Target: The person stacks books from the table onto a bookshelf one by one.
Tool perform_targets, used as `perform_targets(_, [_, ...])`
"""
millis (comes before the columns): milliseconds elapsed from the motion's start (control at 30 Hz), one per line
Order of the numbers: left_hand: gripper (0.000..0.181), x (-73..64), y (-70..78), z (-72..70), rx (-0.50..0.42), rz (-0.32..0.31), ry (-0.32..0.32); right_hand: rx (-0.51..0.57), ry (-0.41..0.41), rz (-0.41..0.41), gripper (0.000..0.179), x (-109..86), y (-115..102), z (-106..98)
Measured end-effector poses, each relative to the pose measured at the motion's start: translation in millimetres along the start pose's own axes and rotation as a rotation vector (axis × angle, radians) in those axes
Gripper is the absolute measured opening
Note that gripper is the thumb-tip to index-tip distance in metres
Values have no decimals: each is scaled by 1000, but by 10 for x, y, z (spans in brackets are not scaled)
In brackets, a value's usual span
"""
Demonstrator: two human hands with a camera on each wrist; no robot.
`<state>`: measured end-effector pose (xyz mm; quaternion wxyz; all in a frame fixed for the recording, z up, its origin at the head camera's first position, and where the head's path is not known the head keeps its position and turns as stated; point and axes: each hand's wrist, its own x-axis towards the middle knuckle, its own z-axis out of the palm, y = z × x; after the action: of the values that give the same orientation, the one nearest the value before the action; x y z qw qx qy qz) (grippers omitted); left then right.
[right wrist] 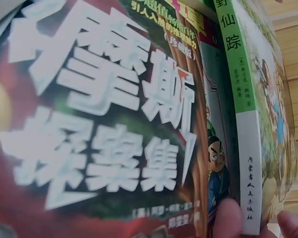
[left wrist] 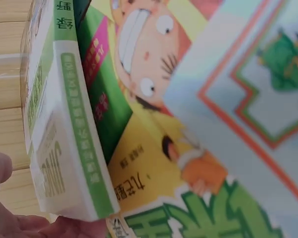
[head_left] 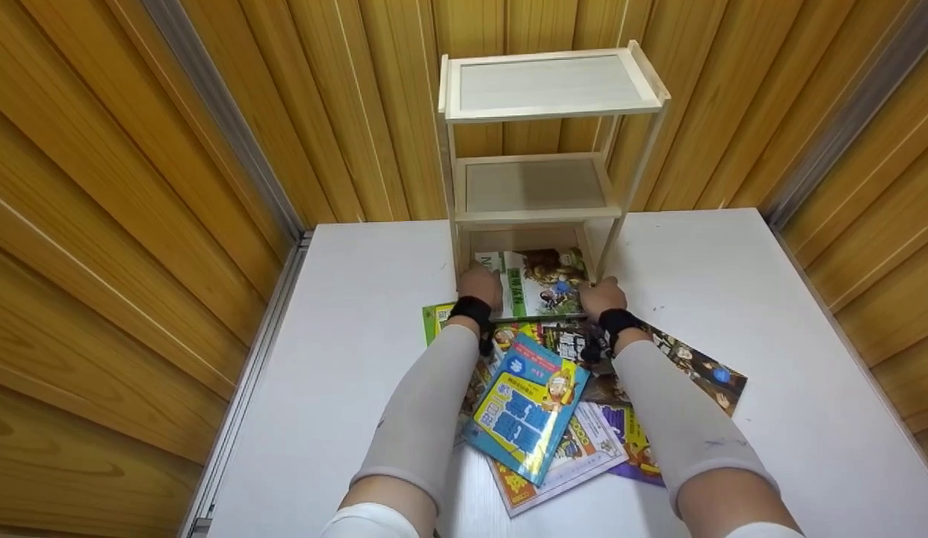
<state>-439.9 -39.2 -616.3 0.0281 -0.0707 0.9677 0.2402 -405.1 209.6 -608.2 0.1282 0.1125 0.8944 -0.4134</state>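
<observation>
A thick white-and-green book [head_left: 535, 288] with a picture cover lies flat at the front of the lowest tier of a pale wooden shelf [head_left: 537, 217]. My left hand [head_left: 480, 287] grips its left end, thumb above and fingers beneath, as the left wrist view shows at the book's lower corner [left wrist: 72, 148]. At the other end my right hand [head_left: 603, 297] holds it, with fingertips [right wrist: 228, 218] on either side of the green-and-white spine [right wrist: 244, 124]. A black-covered book [right wrist: 109, 114] with large white characters lies close in front of the right hand.
Several overlapping books are spread below the forearms, with a blue-and-yellow one [head_left: 527, 407] on top and a pink-edged one [head_left: 561, 471] under it. A dark book [head_left: 703, 362] sticks out to the right. Wood-patterned walls [head_left: 344, 97] enclose the white table [head_left: 344, 336].
</observation>
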Motion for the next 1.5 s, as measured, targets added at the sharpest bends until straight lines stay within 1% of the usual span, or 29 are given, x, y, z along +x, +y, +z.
perform_targets(100, [65, -40, 4, -31, 44, 36, 35, -12, 6, -29, 78, -46, 9, -15])
perform_targets(167, [63, -75, 0, -42, 107, 78, 62, -30, 17, -49, 76, -84, 17, -20])
perform_targets(233, [61, -114, -11, -45, 159, 125, 96, -71, 42, -81, 73, -117, 33, -26])
perform_targets(300, [60, -176, -16, -60, 238, 173, 126, -118, 68, -121, 68, -178, 47, -46])
perform_targets(333, [59, -209, -15, -64, 256, 194, 148, -142, 81, -142, 65, -205, 57, -58])
perform_targets(433, [58, -332, -11, -100, 263, 235, 220, -211, 132, -214, 55, -279, 68, -83])
perform_targets(533, [56, -466, 0, -124, 240, 250, 273, -258, 176, -284, 47, -341, 53, -61])
perform_targets(600, [54, -549, -3, -122, 274, 266, 289, -291, 197, -341, 42, -381, 45, -19])
perform_targets(667, [49, -626, 10, -119, 325, 288, 268, -322, 211, -402, 36, -428, 48, 19])
perform_targets(767, [41, -720, 41, -121, 360, 329, 195, -357, 209, -485, 23, -478, 69, 74])
perform_targets(800, [39, -745, 49, -125, 365, 340, 165, -361, 200, -505, 22, -488, 79, 94])
perform_targets(867, [35, -785, 56, -131, 349, 360, 135, -363, 174, -526, 28, -502, 103, 129])
perform_targets(1000, [27, -833, 33, -128, 322, 404, 122, -371, 124, -520, 41, -524, 139, 190])
perform_targets(1067, [23, -846, 18, -110, 326, 433, 109, -385, 112, -513, 41, -541, 154, 208])
perform_targets(1167, [19, -864, -7, -76, 340, 460, 59, -405, 88, -510, 41, -558, 155, 221])
perform_targets(1267, [14, -877, -27, -54, 342, 455, 6, -404, 70, -512, 42, -564, 140, 235])
perform_targets(1333, [13, -882, -38, -47, 347, 448, -11, -402, 63, -519, 44, -563, 124, 247])
perform_targets(1500, [16, -901, -45, -13, 337, 441, -21, -415, 56, -522, 46, -562, 109, 274])
